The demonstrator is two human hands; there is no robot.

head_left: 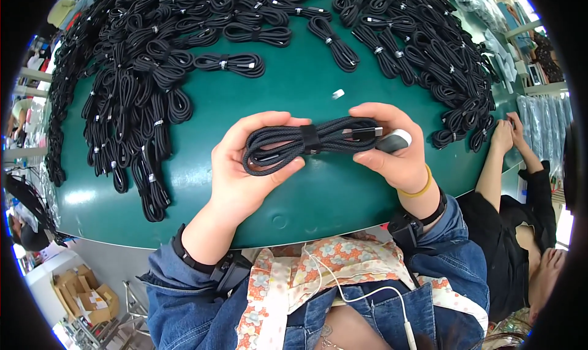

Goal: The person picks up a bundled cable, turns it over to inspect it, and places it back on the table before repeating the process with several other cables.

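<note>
Above the green table point(318, 184), both hands are holding one coiled black braided cable point(306, 143) level between them. The left hand point(245, 166) is curling around the coil's looped end, thumb pressing underneath and fingers wrapping over the top. The right hand point(392, 148) is pinching the other end, where the metal plugs are lying and a small grey piece point(395, 140) is showing. Heaps of similar bundled cables point(153, 62) are lying across the table beyond, and another person's hands point(508, 132) are resting at its right edge.

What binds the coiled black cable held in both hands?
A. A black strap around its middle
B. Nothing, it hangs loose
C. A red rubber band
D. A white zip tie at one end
A: a black strap wraps the middle of the coiled cable, held between the left hand and right hand.
</note>
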